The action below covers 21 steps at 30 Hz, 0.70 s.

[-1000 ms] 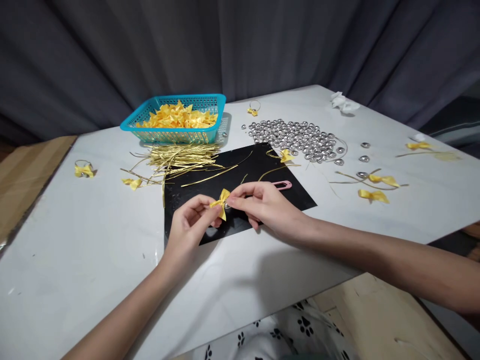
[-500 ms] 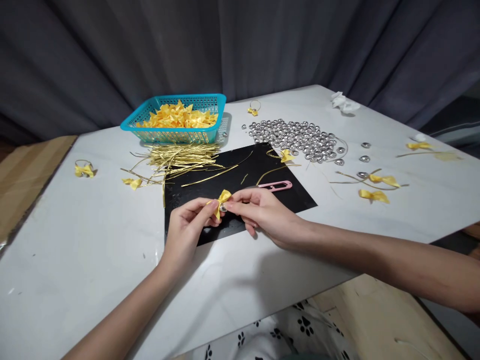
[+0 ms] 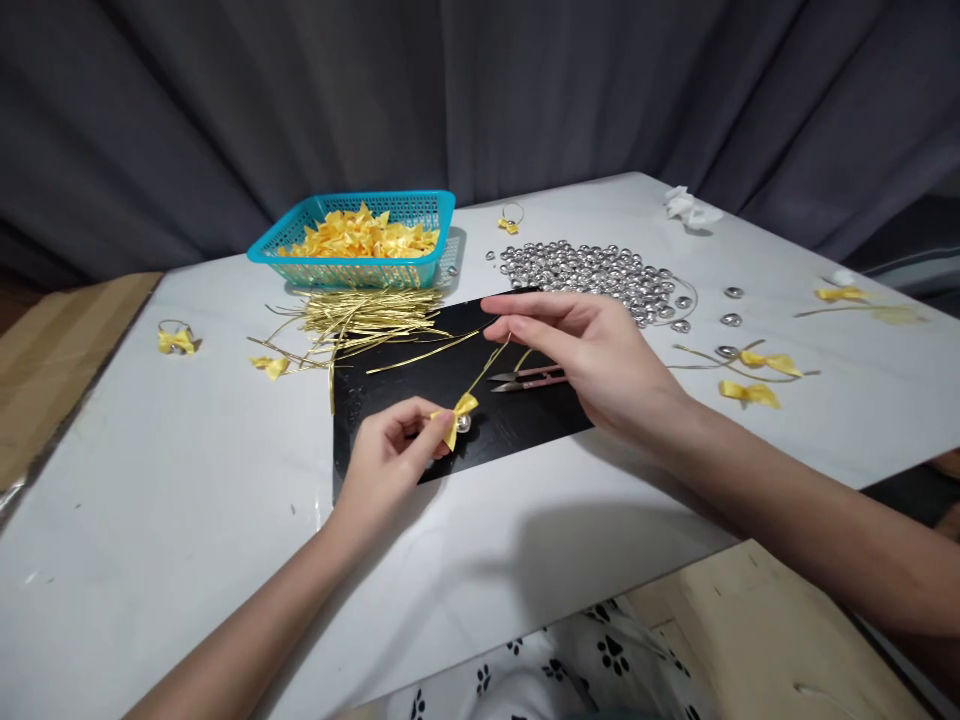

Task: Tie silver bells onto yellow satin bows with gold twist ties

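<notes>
Between its thumb and fingers, my left hand (image 3: 397, 445) pinches a yellow ribbon bow (image 3: 460, 415) with a silver bead (image 3: 463, 425) against it. A thin gold wire (image 3: 487, 368) rises from the bow toward my right hand (image 3: 585, 350), whose thumb and fingertips close on its upper end. Below the right fingers, pink-handled thread snips (image 3: 529, 378) lie on the black mat (image 3: 405, 410), with their handles partly hidden behind that hand.
A teal basket (image 3: 349, 260) of yellow bows stands at the back left, before a pile of gold wires (image 3: 367, 315). Many silver beads (image 3: 592, 270) lie at the back right. Loose bows (image 3: 750, 393) and crumpled white tissue (image 3: 690, 210) rest farther right.
My right hand has moved up and away from the bow, and the wire now stretches between the hands. The snips' blades have come into view. My left hand still pinches the bow.
</notes>
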{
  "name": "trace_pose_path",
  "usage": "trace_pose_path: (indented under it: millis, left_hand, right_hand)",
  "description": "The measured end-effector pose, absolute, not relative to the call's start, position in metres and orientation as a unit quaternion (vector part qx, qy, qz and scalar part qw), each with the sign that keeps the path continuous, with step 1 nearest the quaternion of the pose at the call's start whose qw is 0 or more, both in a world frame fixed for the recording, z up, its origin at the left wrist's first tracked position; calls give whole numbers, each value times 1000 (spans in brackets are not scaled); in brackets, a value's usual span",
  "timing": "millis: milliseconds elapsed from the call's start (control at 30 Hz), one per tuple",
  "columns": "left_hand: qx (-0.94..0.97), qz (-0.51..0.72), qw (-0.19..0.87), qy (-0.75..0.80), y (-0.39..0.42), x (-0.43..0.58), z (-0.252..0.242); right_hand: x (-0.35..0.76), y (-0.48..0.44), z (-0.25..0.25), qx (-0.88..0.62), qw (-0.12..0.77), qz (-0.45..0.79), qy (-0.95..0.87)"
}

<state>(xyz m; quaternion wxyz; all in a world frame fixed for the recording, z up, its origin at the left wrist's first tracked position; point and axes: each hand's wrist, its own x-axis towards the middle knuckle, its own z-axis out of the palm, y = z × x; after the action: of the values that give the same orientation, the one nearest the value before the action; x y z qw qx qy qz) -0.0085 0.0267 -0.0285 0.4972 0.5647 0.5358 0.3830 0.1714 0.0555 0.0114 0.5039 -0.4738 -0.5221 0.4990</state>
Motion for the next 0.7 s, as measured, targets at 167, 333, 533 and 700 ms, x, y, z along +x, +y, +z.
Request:
trace_pose_path:
  millis: [167,333,533,700]
  left_hand:
    - [615,318,502,518,24,-5,-26]
    - [651,288,478,514,22,-5,-27]
    - [698,256,454,492,20,-5,-26]
    - [648,289,519,476,20,-5,-21]
  right_hand:
    - [168,52,9,-446,540,449,-555]
    - [170,54,12,-462,532,439,-557]
    - [171,54,16,-453,509,460,-570]
    - [168,63,0,-451,416,551,-566]
